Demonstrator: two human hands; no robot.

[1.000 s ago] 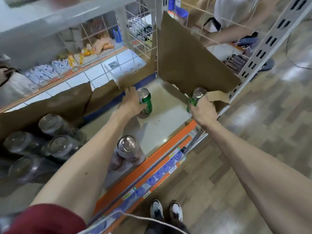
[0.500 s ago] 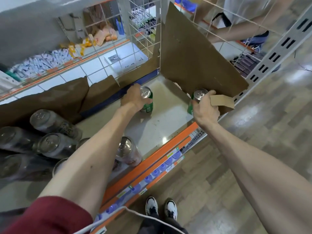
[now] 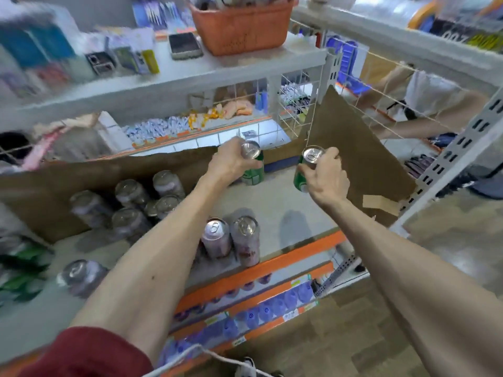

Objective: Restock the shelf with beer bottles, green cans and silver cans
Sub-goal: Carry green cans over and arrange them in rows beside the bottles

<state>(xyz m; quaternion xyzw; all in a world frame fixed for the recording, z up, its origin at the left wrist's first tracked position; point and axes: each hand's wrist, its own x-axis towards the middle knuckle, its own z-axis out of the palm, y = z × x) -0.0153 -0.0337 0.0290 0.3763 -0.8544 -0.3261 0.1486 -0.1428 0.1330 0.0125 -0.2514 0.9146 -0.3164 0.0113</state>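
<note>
Two green cans over the shelf [image 3: 285,202], one in each hand.
The left hand [image 3: 234,164] is curled round the top of the left green can [image 3: 254,174], near the back of the shelf. The right hand [image 3: 326,176] grips the right green can [image 3: 300,175], just beside the brown cardboard panel [image 3: 359,159]. Near the front edge stands a pair of silver cans [image 3: 217,238], and more silver cans [image 3: 130,197] cluster to the left.

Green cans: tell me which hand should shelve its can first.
Left, probably. The left hand holds the left can upright, low by the shelf; the right hand holds the right can tilted, higher.
</note>
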